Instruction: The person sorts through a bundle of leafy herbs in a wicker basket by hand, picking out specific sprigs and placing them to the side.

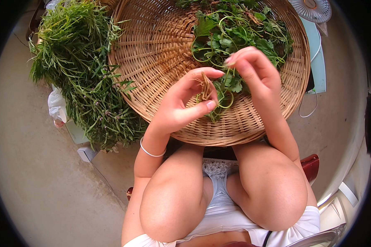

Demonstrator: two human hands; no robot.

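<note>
My left hand (185, 98) pinches a leafy green plant by its brown root (206, 88), between thumb and fingers. Thin stems and lobed leaves (224, 92) of that plant trail over the basket beyond my thumb. Up and to the right, my right hand (258, 69) is bent inward with its thumb and fingertips close together. Blur hides whether a thin piece is between those fingertips. Beneath both hands lies a round, shallow woven basket (148, 61). A heap of similar leafy greens (241, 34) fills its upper right part, some with brown roots or dry bits.
To the left of the basket is a large pile of narrow-leaved herbs (80, 77), partly overhanging its rim. A white plastic bag (57, 103) and a small pale box (86, 153) are beside it. At the upper right, a small fan (310, 9) stands near a cable (309, 115).
</note>
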